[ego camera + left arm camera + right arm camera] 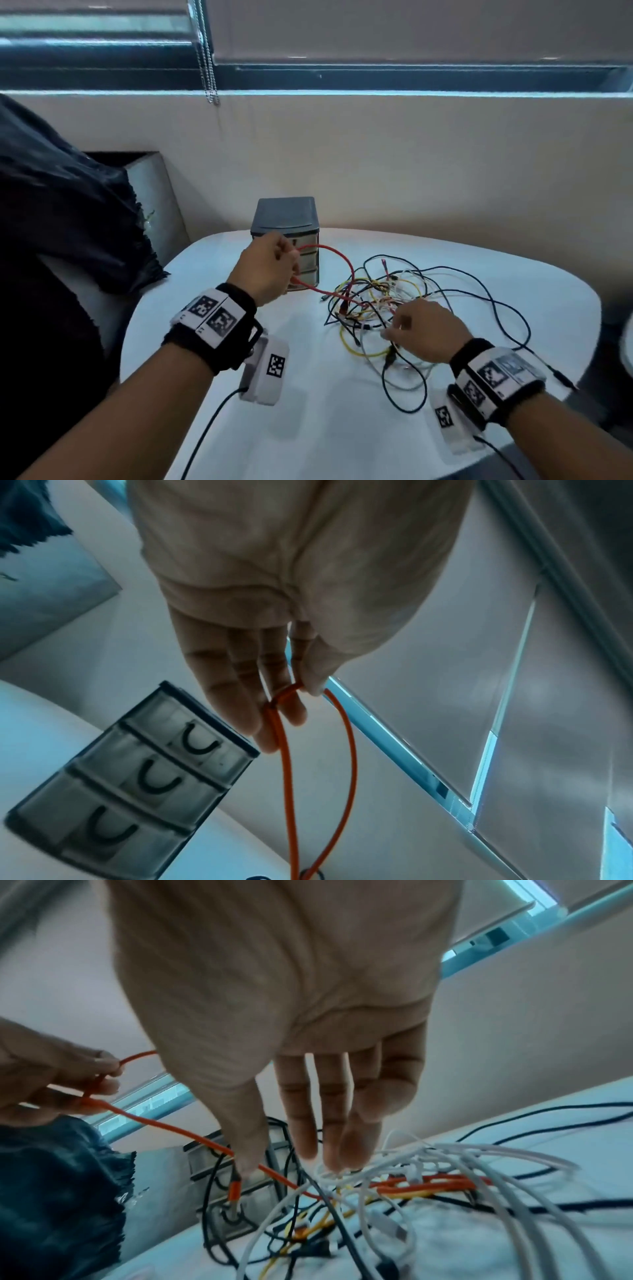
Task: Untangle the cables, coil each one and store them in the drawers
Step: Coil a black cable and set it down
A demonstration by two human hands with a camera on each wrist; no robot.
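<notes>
At the left of the head view, our left hand [270, 265] pinches a loop of the orange cable [337, 255] between thumb and fingers, raised just in front of the drawer unit [286, 219]. The left wrist view shows the grip closed on that folded strand, and all three drawers [137, 780] shut, with nothing we can make out stored inside. We judge the job barely begun: one cable is partly drawn up, none coiled, none put away.

Toward the middle, the orange cable runs down into the tangle [380, 301] on the white desk [308, 428], so it is not yet free.

At the right, our right hand [423, 330] hovers over the tangle with fingers extended; whether the fingertips are gripping a white strand we cannot tell. White, yellow and dark cables remain knotted together, with long dark loops [496, 308] trailing toward the right edge. Nearly all the untangling, coiling and storing is left.
</notes>
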